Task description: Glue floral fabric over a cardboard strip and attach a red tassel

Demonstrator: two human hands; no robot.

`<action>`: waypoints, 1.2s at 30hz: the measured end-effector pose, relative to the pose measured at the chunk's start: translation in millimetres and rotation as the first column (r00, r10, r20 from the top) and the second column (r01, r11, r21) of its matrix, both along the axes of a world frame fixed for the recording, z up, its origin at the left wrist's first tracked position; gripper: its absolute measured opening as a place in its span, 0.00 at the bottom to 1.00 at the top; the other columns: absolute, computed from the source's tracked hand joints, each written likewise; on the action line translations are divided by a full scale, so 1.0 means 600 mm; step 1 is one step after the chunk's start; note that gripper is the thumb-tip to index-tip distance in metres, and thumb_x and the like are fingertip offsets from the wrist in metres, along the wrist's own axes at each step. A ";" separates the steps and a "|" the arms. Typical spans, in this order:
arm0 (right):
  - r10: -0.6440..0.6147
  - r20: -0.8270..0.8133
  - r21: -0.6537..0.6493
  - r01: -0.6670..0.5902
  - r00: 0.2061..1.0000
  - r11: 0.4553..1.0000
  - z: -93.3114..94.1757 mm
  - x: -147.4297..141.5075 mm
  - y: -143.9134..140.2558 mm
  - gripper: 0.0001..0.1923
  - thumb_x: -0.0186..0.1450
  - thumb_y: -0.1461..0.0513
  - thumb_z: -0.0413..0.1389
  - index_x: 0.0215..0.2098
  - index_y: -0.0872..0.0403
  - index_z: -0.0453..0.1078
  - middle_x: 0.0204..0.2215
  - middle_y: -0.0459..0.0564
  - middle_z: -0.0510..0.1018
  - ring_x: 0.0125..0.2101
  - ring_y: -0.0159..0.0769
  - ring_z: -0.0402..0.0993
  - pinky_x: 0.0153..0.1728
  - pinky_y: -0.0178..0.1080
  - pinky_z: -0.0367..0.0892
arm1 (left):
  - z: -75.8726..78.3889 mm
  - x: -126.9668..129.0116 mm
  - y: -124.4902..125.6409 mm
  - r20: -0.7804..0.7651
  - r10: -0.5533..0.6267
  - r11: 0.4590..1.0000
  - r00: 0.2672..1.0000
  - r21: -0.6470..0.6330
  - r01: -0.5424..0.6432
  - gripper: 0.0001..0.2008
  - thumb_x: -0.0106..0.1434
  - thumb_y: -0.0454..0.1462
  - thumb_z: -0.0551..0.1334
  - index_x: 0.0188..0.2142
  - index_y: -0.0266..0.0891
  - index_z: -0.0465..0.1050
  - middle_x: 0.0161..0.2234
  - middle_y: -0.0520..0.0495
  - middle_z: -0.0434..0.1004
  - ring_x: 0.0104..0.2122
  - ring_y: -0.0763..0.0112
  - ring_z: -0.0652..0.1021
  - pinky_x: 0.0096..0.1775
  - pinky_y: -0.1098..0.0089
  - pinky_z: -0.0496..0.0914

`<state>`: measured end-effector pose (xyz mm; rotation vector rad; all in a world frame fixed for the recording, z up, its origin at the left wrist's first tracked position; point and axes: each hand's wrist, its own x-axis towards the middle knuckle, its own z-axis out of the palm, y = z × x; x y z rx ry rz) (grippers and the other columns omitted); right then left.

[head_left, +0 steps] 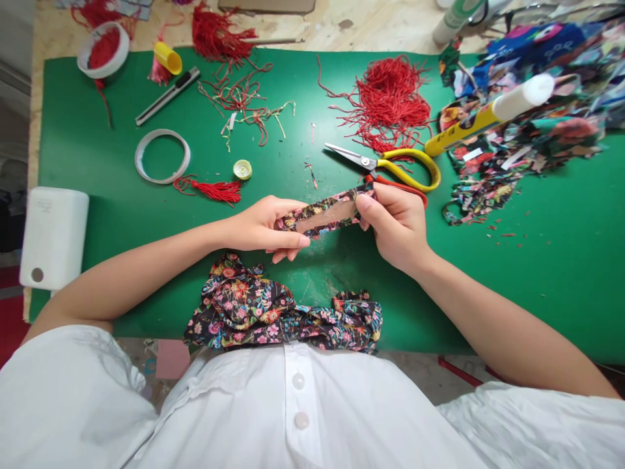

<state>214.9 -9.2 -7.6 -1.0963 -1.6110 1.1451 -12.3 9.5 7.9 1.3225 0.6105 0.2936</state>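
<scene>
Lying nearest me, bunched against my white shirt, is crumpled black floral cloth at the edge of the green tabletop. Just beyond it, both hands are closed on a flat strip with a tan middle and floral borders: my left hand grips one end, and my right hand pinches the other between thumb and fingers. If either grip slackens, I think a border could lift; an uneven pull might twist or crease the strip. The scissors lie right beside my right knuckles, so a careless push outward could knock them. Past those, the loose red cords could snag if the scissors are dragged. Farther left rests a utility knife; I can't tell whether its blade is out, so reaching across without looking risks a nick.
</scene>
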 end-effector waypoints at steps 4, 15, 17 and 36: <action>0.004 -0.128 -0.068 -0.013 0.992 0.998 -0.014 0.004 0.000 0.25 0.66 0.46 0.57 0.19 0.53 0.62 0.15 0.42 0.61 0.17 0.28 0.54 0.20 0.36 0.51 | -0.002 0.000 0.001 0.036 0.050 0.996 0.998 -0.080 -0.046 0.20 0.59 0.50 0.68 0.38 0.36 0.66 0.19 0.52 0.76 0.13 0.77 0.74 0.14 0.80 0.62; -0.010 -0.076 -0.123 0.001 0.997 0.992 -0.005 0.002 0.000 0.25 0.64 0.45 0.59 0.20 0.53 0.65 0.16 0.42 0.64 0.18 0.27 0.56 0.19 0.35 0.51 | -0.005 -0.001 0.002 0.077 0.051 0.991 0.996 -0.123 -0.042 0.18 0.61 0.47 0.67 0.38 0.38 0.64 0.18 0.55 0.75 0.12 0.79 0.72 0.14 0.81 0.61; -0.001 -0.079 -0.140 -0.010 0.997 0.990 -0.004 0.001 0.001 0.24 0.64 0.46 0.59 0.20 0.53 0.65 0.17 0.43 0.65 0.18 0.28 0.57 0.20 0.35 0.52 | -0.006 0.000 0.002 0.086 0.059 0.990 0.995 -0.135 -0.047 0.18 0.62 0.49 0.65 0.38 0.38 0.64 0.18 0.55 0.75 0.12 0.79 0.72 0.14 0.81 0.61; 0.016 0.090 0.001 -0.016 0.996 1.000 -0.004 0.002 0.002 0.26 0.67 0.42 0.52 0.21 0.52 0.61 0.16 0.43 0.62 0.18 0.30 0.57 0.20 0.37 0.51 | -0.007 0.002 -0.001 0.020 0.129 0.983 0.991 -0.133 -0.125 0.20 0.64 0.54 0.60 0.33 0.39 0.64 0.16 0.55 0.72 0.09 0.80 0.66 0.12 0.79 0.56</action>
